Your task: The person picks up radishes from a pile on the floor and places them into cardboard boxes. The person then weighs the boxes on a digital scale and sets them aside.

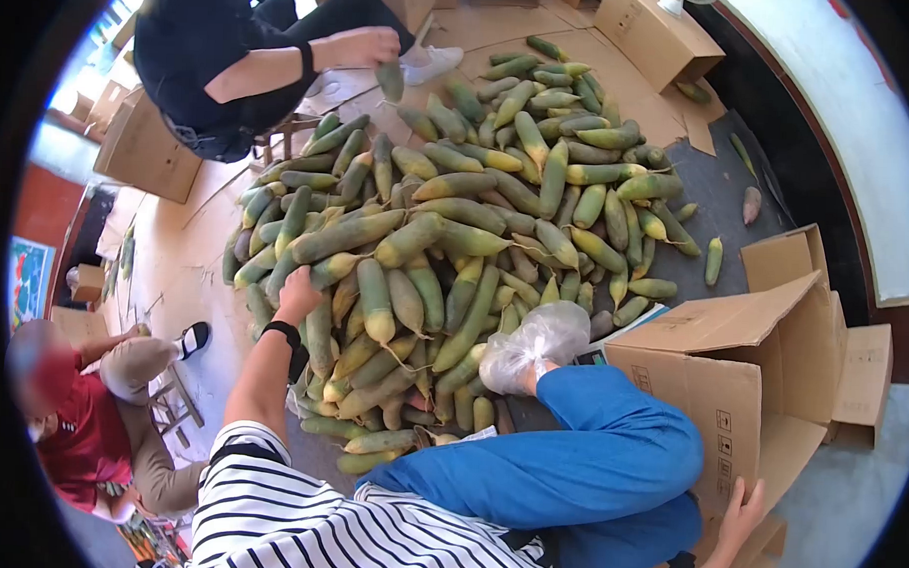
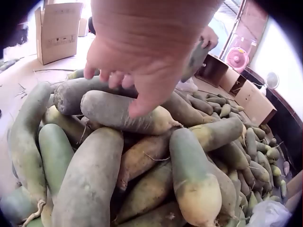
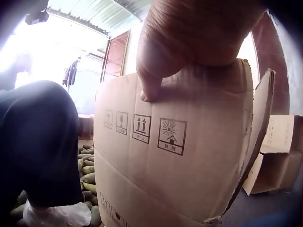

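On the pile (image 1: 548,182), the left hand (image 1: 297,297) spreads its fingers over 1 radish (image 2: 106,110). Beside it, the right hand (image 1: 741,516) pinches a carton (image 1: 674,397).

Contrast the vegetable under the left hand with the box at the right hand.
The vegetable is rounded and grey-green; the box is brown, flat-sided and printed. The vegetable is much smaller than the box. The vegetable lies on the pile; the box is open. Shared: the left hand touches one, the right hand the other.
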A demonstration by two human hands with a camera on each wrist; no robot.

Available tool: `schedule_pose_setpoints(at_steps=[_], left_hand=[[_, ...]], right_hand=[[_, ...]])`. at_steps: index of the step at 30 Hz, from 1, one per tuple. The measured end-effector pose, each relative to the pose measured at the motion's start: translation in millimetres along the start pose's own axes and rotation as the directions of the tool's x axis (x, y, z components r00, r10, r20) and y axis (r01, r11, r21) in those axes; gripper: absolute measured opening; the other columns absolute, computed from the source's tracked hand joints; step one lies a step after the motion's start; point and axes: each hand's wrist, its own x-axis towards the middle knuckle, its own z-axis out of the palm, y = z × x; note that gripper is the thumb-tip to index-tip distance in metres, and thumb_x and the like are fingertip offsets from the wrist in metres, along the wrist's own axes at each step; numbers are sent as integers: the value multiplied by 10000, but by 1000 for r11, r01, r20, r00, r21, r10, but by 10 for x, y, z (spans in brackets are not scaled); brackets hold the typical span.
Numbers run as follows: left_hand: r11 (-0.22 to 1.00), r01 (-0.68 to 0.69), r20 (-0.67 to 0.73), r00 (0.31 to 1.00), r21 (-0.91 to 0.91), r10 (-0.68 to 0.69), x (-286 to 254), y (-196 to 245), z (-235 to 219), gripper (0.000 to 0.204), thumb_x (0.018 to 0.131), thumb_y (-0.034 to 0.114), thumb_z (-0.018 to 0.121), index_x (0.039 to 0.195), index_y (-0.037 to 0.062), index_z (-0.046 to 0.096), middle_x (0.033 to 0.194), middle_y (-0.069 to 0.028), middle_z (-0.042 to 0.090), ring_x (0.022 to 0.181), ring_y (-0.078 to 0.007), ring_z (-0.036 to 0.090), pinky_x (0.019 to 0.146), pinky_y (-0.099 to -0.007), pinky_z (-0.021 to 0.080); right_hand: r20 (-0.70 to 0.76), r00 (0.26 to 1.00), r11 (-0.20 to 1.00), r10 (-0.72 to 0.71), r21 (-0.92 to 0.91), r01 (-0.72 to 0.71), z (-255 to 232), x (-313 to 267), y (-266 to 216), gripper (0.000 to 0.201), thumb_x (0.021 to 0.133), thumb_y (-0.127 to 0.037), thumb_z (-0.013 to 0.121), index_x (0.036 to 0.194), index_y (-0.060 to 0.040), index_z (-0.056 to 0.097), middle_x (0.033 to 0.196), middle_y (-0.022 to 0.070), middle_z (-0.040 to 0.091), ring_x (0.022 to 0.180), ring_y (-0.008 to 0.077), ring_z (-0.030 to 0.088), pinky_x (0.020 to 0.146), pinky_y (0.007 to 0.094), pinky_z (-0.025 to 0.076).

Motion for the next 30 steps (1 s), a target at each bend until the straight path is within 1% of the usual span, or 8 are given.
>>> schedule_pose_setpoints(at_steps=[3,8,9,11,14,19,26,30], left_hand=[[970,20,215,974,240,-73,186,110,-47,475,693,223,760,1082,64,539,1130,-147,593,1139,-327,547,909,-483,486],[866,-310,-153,906,392,394,191,-154,314,506,608,266,782,1032,56,603,1080,-178,573,1062,-348,547,895,-424,476],[931,-118,133,988,345,76,31,347,-150,582,617,295,769,1104,31,591,1196,-214,555,1143,-370,519,930,-438,470],[958,-20,101,995,284,-9,-102,411,-102,652,638,356,781,1148,1,584,1187,-228,589,1100,-376,565,895,-430,486],[898,143,369,929,-417,24,-49,-68,439,540,770,342,751,1141,-16,590,1025,-155,654,912,-253,629,793,-361,496],[483,1,250,856,-876,453,-1276,1717,-576,423,839,104,692,1210,-26,534,1052,-61,620,939,-143,587,841,-277,471],[0,-497,-264,461,-868,847,-1932,4400,-1981,751,661,55,760,1330,-31,432,1225,-126,542,1122,-235,545,989,-356,423],[-218,-826,-372,-11,-520,928,-2549,5657,-2590,641,675,76,765,1262,-7,521,1191,-197,570,1116,-363,547,965,-397,441]], right_hand=[[-80,996,992,-40,-119,30,58,-32,33,268,936,-223,592,946,33,515,814,207,547,719,343,500,671,398,426],[-41,999,987,-8,-159,1,-44,-15,-261,234,883,-212,649,872,-12,528,762,208,565,723,422,539,628,451,435],[-67,997,985,-45,-172,33,-77,-2,-312,219,875,-205,651,866,-20,535,765,193,576,730,405,555,629,449,440],[-96,994,985,-55,-166,38,-68,4,-292,203,867,-199,653,859,-28,542,768,179,587,738,389,571,629,447,444],[-87,993,991,-79,-119,69,-31,-25,-211,211,853,-211,664,857,-34,549,766,163,588,728,370,574,616,437,443],[-92,975,963,-203,-198,182,-72,-27,-262,202,841,-225,662,825,-56,552,767,106,601,720,305,602,605,402,470],[-178,940,947,-291,-197,256,36,-176,-278,197,824,-222,672,757,-105,528,689,52,527,652,233,572,566,356,456],[-186,944,955,-273,-169,243,45,-189,-241,220,805,-221,688,760,-96,512,685,51,513,658,223,567,576,349,458]])
